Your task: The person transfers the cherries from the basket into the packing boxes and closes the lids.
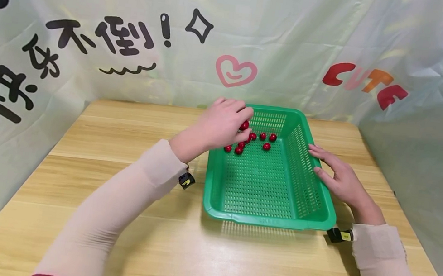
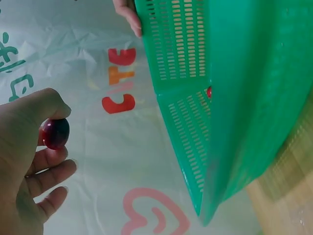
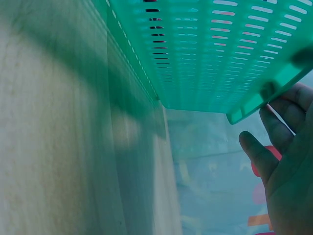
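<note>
My left hand point(image 1: 225, 122) pinches a glossy dark red cherry point(image 2: 55, 133) between thumb and fingertips, over the far left corner of a green plastic basket point(image 1: 265, 220). In the left wrist view its other fingers are spread below the cherry. Several more red cherries point(image 1: 266, 147) lie in the far part of the basket, some partly hidden by the left hand in the head view. My right hand point(image 1: 338, 176) rests with extended fingers at the basket's right rim, and in the right wrist view its fingertips point(image 3: 276, 129) are right at that rim.
The basket stands on a light wooden table point(image 1: 89, 177), near its back edge. Behind hangs a pale printed sheet point(image 1: 290, 41) with black lettering, a pink heart and coloured letters. Each wrist wears a small black camera point(image 1: 186, 180).
</note>
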`<state>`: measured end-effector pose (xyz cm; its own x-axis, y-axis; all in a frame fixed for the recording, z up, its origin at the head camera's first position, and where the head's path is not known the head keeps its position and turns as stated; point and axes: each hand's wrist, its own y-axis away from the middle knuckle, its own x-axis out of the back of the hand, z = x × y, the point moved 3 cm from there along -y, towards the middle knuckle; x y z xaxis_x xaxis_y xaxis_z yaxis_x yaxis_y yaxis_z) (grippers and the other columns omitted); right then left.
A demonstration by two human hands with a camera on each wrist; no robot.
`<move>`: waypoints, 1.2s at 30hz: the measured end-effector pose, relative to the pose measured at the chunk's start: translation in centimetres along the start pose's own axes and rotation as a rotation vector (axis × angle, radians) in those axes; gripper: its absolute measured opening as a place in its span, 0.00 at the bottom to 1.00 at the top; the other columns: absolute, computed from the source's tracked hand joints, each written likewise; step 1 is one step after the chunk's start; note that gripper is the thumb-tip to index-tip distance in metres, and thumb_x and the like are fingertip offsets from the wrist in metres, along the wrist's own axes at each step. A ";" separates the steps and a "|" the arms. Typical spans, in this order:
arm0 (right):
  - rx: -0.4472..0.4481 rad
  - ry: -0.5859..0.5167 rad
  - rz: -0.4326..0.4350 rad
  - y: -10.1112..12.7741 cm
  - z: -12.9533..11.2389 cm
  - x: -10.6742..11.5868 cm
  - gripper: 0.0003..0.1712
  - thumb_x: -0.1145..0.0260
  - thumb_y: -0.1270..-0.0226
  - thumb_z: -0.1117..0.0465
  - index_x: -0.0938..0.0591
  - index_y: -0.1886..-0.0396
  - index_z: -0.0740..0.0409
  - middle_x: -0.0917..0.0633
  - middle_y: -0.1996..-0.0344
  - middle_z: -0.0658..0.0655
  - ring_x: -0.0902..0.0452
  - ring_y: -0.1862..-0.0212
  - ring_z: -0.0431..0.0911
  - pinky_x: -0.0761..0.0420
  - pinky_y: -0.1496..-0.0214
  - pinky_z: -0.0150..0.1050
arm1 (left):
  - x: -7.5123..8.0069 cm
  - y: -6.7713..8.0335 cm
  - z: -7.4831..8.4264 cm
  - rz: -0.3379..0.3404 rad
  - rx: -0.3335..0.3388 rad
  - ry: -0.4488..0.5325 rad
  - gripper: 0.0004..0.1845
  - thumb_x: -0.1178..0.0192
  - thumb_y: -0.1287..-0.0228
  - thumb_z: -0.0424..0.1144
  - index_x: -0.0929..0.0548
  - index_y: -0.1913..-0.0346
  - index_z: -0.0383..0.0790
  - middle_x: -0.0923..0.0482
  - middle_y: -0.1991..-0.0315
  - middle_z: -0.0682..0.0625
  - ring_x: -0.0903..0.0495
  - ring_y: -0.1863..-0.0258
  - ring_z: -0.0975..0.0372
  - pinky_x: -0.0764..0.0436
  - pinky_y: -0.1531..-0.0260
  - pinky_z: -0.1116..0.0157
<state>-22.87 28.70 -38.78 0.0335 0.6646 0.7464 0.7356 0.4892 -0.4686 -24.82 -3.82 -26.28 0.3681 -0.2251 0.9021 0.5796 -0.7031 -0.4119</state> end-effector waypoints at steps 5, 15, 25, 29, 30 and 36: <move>0.001 0.003 -0.003 0.0 0.0 0.0 0.28 0.39 0.33 0.71 0.28 0.33 0.64 0.31 0.31 0.60 0.44 0.27 0.44 0.47 0.33 0.25 | 0.3 1.1 -0.7 0.135 -0.060 -0.042 0.08 0.42 0.36 0.41 0.23 0.63 0.39 0.29 0.70 0.49 0.26 0.67 0.55 0.30 0.60 0.57; 0.007 -0.003 -0.001 0.0 0.2 -0.1 0.28 0.39 0.33 0.72 0.28 0.33 0.64 0.31 0.31 0.60 0.44 0.26 0.46 0.47 0.33 0.25 | 0.3 3.5 -2.5 0.198 -0.071 -0.029 0.06 0.44 0.39 0.38 0.26 0.65 0.38 0.32 0.72 0.48 0.30 0.70 0.54 0.32 0.64 0.57; 0.006 -0.002 -0.001 -0.1 0.0 -0.1 0.28 0.39 0.33 0.72 0.28 0.33 0.64 0.31 0.31 0.59 0.43 0.27 0.49 0.47 0.32 0.25 | -1.1 6.3 -4.7 0.096 -0.032 -0.001 0.05 0.48 0.40 0.37 0.31 0.68 0.39 0.36 0.72 0.49 0.34 0.71 0.54 0.37 0.69 0.59; 0.008 -0.009 -0.001 -0.2 0.0 -0.1 0.29 0.39 0.34 0.73 0.28 0.33 0.64 0.31 0.31 0.60 0.43 0.27 0.49 0.46 0.32 0.25 | -1.8 7.4 -5.6 0.048 0.001 0.028 0.05 0.49 0.42 0.36 0.33 0.70 0.39 0.37 0.73 0.49 0.36 0.72 0.55 0.38 0.68 0.59; 0.008 -0.011 -0.001 -0.2 0.0 -0.1 0.29 0.38 0.34 0.73 0.28 0.33 0.64 0.31 0.31 0.60 0.43 0.27 0.49 0.46 0.32 0.25 | -1.9 7.7 -5.8 0.036 0.010 0.034 0.05 0.49 0.42 0.36 0.33 0.71 0.40 0.37 0.73 0.49 0.36 0.72 0.55 0.38 0.68 0.59; 0.002 -0.022 -0.002 -0.2 -0.1 -0.1 0.30 0.37 0.35 0.74 0.28 0.33 0.63 0.31 0.31 0.60 0.44 0.27 0.46 0.46 0.32 0.25 | -2.7 9.5 -6.7 -0.042 0.063 0.061 0.06 0.50 0.42 0.37 0.35 0.72 0.42 0.38 0.74 0.51 0.37 0.72 0.55 0.40 0.69 0.59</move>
<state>-22.93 28.49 -38.68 0.0171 0.6761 0.7367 0.7342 0.4916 -0.4682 -25.23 -14.41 -31.72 0.2985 -0.2386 0.9241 0.6392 -0.6691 -0.3792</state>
